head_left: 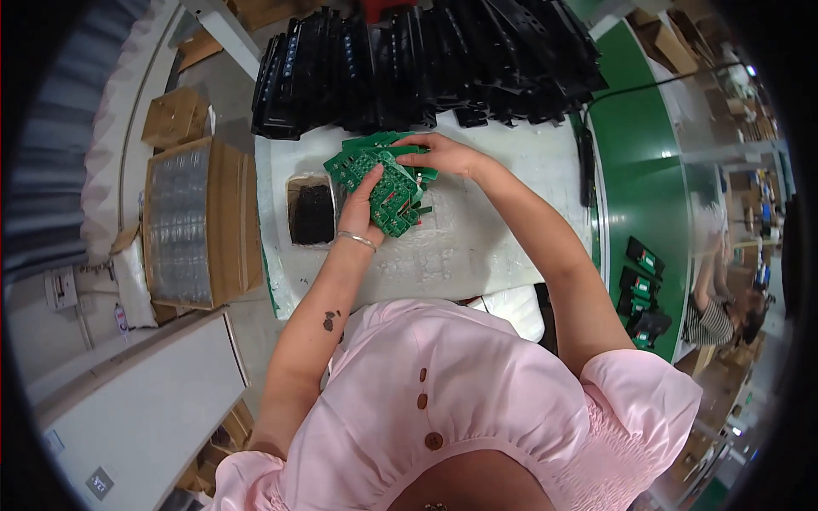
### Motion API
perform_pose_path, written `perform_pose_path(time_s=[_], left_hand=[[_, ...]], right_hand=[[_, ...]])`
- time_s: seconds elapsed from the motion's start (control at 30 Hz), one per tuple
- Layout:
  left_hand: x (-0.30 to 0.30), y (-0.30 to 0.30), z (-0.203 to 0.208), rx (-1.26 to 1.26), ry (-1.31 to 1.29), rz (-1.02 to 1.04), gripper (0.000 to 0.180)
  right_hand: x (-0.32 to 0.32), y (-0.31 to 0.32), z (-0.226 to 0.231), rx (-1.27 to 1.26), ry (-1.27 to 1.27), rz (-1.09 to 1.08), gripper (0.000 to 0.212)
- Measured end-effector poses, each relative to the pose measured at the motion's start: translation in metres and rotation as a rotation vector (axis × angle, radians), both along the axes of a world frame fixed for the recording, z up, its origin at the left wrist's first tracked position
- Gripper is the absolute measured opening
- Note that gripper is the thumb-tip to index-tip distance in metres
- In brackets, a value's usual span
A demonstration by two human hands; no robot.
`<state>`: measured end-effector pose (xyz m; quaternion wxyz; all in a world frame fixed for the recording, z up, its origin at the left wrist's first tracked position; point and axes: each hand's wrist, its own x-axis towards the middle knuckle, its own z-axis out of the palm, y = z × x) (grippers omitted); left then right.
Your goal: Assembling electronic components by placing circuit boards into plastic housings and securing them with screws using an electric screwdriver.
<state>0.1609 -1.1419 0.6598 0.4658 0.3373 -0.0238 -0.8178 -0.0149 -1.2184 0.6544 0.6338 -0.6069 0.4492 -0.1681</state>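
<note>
A loose bunch of green circuit boards (394, 189) is held over the pale work table. My left hand (363, 204) grips the bunch from its near left side, thumb lying across the top board. At the far right edge of the bunch, my right hand (439, 156) has its fingers on the boards; whether it grips one is hard to make out. More boards (375, 142) lie just beyond, partly covered by the bunch. Left of the boards, a square box with dark contents (312, 213) is set at the table's left side.
A long row of black plastic housings (426, 68) fills the table's far side. To the right runs a green work surface (635, 170) with several black parts carrying green boards (641, 285). Cardboard boxes (234, 221) stand left. Another person (720, 311) sits at the far right.
</note>
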Motion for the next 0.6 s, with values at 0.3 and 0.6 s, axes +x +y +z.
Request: perform_pose_path(time_s=[0.3, 0.6], left_hand=[[0.001, -0.009, 0.007, 0.100, -0.161, 0.008, 0.037], [0.010, -0.003, 0.034, 0.047, -0.167, -0.127, 0.033]], right_hand=[[-0.010, 0.036, 0.017, -0.700, 0.261, -0.151, 0.043], [0.024, 0.136, 0.067, -0.992, 0.333, 0.044, 0.074]])
